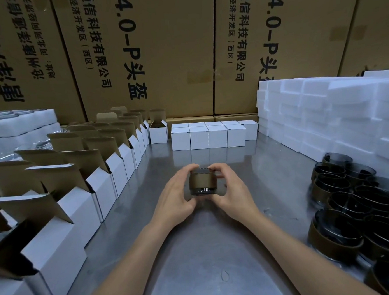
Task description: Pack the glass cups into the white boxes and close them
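A dark glass cup (202, 183) wrapped in a brown cardboard sleeve is held above the middle of the steel table. My left hand (177, 195) grips its left side and my right hand (231, 190) grips its right side, fingers curled over the rim. Several open white boxes (113, 175) with brown flaps raised line the left side in a row. Several closed white boxes (207, 136) stand in rows at the back centre. More sleeved dark glass cups (361, 207) crowd the right front of the table.
The steel table (206, 249) carries stacks of white foam pieces (328, 118) at the right back. White foam trays with cups (12, 126) sit at the far left. Large brown cartons (151, 47) form a wall behind.
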